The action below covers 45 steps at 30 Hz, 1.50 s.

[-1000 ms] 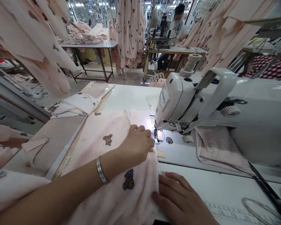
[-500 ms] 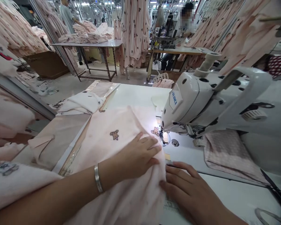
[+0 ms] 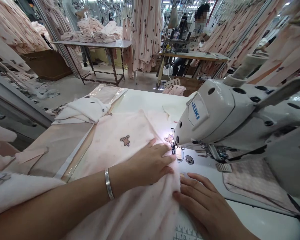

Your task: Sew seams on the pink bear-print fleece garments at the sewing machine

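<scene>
— What have I got on the bench?

— Pink fleece (image 3: 107,143) spread over the white sewing table (image 3: 145,100), its far part reaching the presser foot (image 3: 173,150) of the Juki machine (image 3: 216,115). The left hand (image 3: 150,163), bangle on its wrist, lies flat on top, spread wide, nothing pinched.

— And the right hand (image 3: 201,203)?

— Open too, palm down, pressed against the fleece's near edge. Neither hand is gripping.

— How far along are we?

— The cloth is at the foot, with most of it on my side. I can't make out a finished seam from here; the bunched fleece hides that.

— What's around it?

— A small bear patch (image 3: 169,139) right by the foot, the machine overhanging, a folded checked cloth (image 3: 255,188) beneath its arm, and a white bundle (image 3: 80,111) to the left. Far back, a co-worker (image 3: 201,23) sits at another machine (image 3: 177,45).
</scene>
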### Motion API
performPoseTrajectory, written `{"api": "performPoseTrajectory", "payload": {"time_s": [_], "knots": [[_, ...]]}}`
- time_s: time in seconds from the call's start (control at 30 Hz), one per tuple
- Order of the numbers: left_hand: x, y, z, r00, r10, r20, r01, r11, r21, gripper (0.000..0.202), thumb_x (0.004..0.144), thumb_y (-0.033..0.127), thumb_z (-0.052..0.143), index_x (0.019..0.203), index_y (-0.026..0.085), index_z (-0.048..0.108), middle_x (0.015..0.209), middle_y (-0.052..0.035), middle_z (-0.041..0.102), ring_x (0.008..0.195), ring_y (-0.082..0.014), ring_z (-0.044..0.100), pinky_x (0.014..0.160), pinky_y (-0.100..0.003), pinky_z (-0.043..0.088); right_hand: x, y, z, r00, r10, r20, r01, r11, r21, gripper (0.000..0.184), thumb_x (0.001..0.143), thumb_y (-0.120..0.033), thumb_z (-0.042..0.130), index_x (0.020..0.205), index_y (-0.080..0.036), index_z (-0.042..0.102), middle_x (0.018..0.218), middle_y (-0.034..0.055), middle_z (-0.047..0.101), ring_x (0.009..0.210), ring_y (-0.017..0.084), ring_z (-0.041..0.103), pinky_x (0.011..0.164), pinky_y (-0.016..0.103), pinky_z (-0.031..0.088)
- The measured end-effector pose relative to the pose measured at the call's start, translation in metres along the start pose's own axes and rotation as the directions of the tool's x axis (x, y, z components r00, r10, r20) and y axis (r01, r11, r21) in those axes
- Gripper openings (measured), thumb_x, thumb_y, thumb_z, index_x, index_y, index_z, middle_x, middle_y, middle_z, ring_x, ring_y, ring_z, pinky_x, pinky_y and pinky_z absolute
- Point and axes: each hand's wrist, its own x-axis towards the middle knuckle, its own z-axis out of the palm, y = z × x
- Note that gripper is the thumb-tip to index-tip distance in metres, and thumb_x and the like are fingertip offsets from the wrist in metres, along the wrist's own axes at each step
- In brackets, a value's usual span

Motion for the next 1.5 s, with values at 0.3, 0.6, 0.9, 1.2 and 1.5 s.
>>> {"api": "performPoseTrajectory", "payload": {"time_s": [0.3, 0.6, 0.9, 1.2, 1.5], "knots": [[0.001, -0.009, 0.002, 0.997, 0.074, -0.034, -0.076, 0.996, -0.042, 0.03, 0.096, 0.03, 0.04, 0.121, 0.018, 0.052, 0.123, -0.0125, 0.052, 0.119, -0.0255, 0.045, 0.102, -0.048, 0.03, 0.002, -0.009, -0.006, 0.989, 0.068, -0.129, -0.074, 0.997, -0.037, 0.024, 0.086, -0.005, 0.046, 0.09, -0.016, 0.067, 0.093, 0.0051, 0.066, 0.09, 0.019, 0.052, 0.09, 0.036, 0.037], [-0.002, -0.015, 0.0, 0.99, 0.121, -0.076, -0.13, 0.985, -0.118, 0.024, 0.096, 0.029, 0.042, 0.102, 0.019, 0.063, 0.11, -0.007, 0.058, 0.103, -0.0197, 0.052, 0.104, -0.044, 0.028, -0.014, -0.007, 0.003, 0.995, 0.088, -0.048, -0.087, 0.996, 0.007, 0.02, 0.086, -0.01, 0.05, 0.097, -0.015, 0.066, 0.103, 0.0043, 0.068, 0.087, 0.018, 0.052, 0.088, 0.039, 0.036], [0.021, -0.042, -0.005, 0.989, 0.128, -0.07, -0.133, 0.988, -0.073, 0.022, 0.095, 0.03, 0.045, 0.093, 0.02, 0.064, 0.103, -0.0041, 0.06, 0.099, -0.017, 0.051, 0.095, -0.034, 0.035, 0.008, 0.022, 0.001, 0.997, 0.072, -0.002, -0.072, 0.994, -0.087, 0.02, 0.088, -0.011, 0.048, 0.097, -0.017, 0.065, 0.104, 0.0055, 0.068, 0.087, 0.018, 0.057, 0.081, 0.037, 0.04], [0.049, -0.068, -0.014, 0.984, 0.079, -0.16, -0.089, 0.995, -0.054, 0.014, 0.086, 0.015, 0.049, 0.091, 0.018, 0.062, 0.106, -0.005, 0.061, 0.105, -0.0207, 0.053, 0.094, -0.035, 0.041, 0.016, 0.035, 0.008, 0.98, 0.189, -0.067, -0.2, 0.948, -0.246, 0.029, 0.085, -0.013, 0.047, 0.111, -0.017, 0.058, 0.095, 0.0091, 0.067, 0.084, 0.021, 0.064, 0.079, 0.037, 0.048], [0.016, 0.01, 0.054, 0.882, -0.322, -0.345, 0.389, 0.91, 0.144, 0.037, 0.089, 0.018, 0.031, 0.09, 0.014, 0.068, 0.091, -0.0063, 0.069, 0.094, -0.0211, 0.063, 0.082, -0.044, 0.056, 0.087, -0.014, 0.012, 0.992, -0.083, 0.1, 0.1, 0.979, -0.177, 0.023, 0.095, -0.04, 0.044, 0.113, -0.032, 0.055, 0.118, -0.0086, 0.062, 0.105, 0.01, 0.056, 0.088, 0.023, 0.044]]}}
